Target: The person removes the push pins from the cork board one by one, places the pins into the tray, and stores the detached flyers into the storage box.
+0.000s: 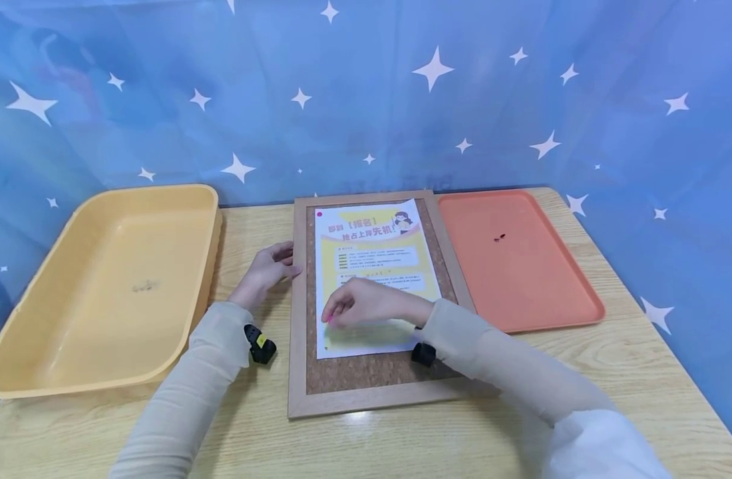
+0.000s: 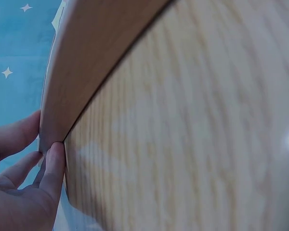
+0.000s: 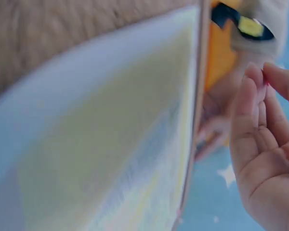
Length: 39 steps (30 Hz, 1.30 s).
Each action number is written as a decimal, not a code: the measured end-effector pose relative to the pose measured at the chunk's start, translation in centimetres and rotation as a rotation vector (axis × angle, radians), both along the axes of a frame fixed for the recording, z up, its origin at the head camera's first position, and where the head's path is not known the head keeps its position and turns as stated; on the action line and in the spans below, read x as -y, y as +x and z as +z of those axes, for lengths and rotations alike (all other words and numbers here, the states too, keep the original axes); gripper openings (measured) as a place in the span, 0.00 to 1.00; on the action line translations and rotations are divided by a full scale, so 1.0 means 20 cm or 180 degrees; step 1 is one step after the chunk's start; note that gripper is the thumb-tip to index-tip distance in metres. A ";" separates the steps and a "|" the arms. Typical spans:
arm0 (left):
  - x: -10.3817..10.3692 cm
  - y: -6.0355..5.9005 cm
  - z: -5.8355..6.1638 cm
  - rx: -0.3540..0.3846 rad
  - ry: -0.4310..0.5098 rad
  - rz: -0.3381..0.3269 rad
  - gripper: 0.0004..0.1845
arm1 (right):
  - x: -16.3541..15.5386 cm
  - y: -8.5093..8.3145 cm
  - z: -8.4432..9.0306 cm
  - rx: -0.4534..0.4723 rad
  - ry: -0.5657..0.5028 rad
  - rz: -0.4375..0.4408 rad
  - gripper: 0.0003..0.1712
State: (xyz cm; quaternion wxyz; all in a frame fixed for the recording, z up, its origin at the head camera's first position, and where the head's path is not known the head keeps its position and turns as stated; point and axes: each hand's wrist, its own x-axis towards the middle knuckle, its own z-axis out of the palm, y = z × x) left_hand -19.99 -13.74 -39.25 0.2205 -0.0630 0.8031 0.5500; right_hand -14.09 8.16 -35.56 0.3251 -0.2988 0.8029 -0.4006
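A framed corkboard (image 1: 366, 376) lies on the table with a yellow and white poster (image 1: 374, 339) on it. One pink pushpin (image 1: 319, 214) sits in the poster's upper left corner. Over the poster's lower left part, my right hand (image 1: 366, 303) pinches another small pink pushpin (image 1: 330, 319) between thumb and fingertips; in the right wrist view only a red bit of it shows. My left hand (image 1: 269, 271) holds the board's left edge. The left wrist view has its thumb and fingers (image 2: 53, 166) around the side of the wooden frame (image 2: 82, 62).
A deep yellow bin (image 1: 207, 266) stands at the left, with a dark smudge on its floor. To the right, a flat orange tray (image 1: 522, 286) touches the board and bears small dark reddish bits (image 1: 500, 238). Behind the wooden table (image 1: 647, 392) hangs a blue star-patterned curtain (image 1: 366, 100).
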 end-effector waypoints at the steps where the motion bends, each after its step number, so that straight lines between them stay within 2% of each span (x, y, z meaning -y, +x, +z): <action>1: 0.00 0.00 0.00 0.0006 0.0002 0.0003 0.36 | -0.02 -0.01 0.01 0.0065 -0.0050 -0.0097 0.11; 4: 0.00 0.00 0.00 0.0009 0.0019 -0.0002 0.37 | -0.09 -0.04 0.04 0.0257 -0.0138 -0.0390 0.14; 9: 0.00 -0.01 0.00 0.0024 0.0031 0.0011 0.36 | -0.21 -0.08 0.08 0.0347 -0.0135 -0.0796 0.17; 16: 0.00 -0.01 0.01 0.0032 0.0046 0.0024 0.36 | -0.39 -0.15 0.13 0.0266 -0.0170 -0.1313 0.20; 19: 0.00 -0.01 0.00 0.0042 0.0046 0.0037 0.36 | -0.50 -0.19 0.14 0.0203 -0.0103 -0.1633 0.21; 25: 0.00 -0.01 0.00 0.0009 0.0106 0.0002 0.36 | -0.76 -0.27 0.15 0.0154 -0.0004 -0.2190 0.30; 28: 0.00 -0.01 0.01 0.0011 0.0074 0.0005 0.36 | -0.90 -0.30 0.15 0.0090 0.0241 -0.2426 0.36; 32: 0.00 -0.01 0.01 0.0027 0.0047 0.0007 0.36 | -1.06 -0.32 0.13 -0.0053 0.0349 -0.2595 0.38; 36: 0.00 0.00 0.01 0.0040 0.0120 0.0008 0.37 | -1.17 -0.33 0.09 0.0029 0.0052 -0.2671 0.36; 39: 0.00 -0.01 0.01 0.0049 0.0154 0.0018 0.37 | -1.23 -0.33 0.07 0.0114 -0.0004 -0.2785 0.36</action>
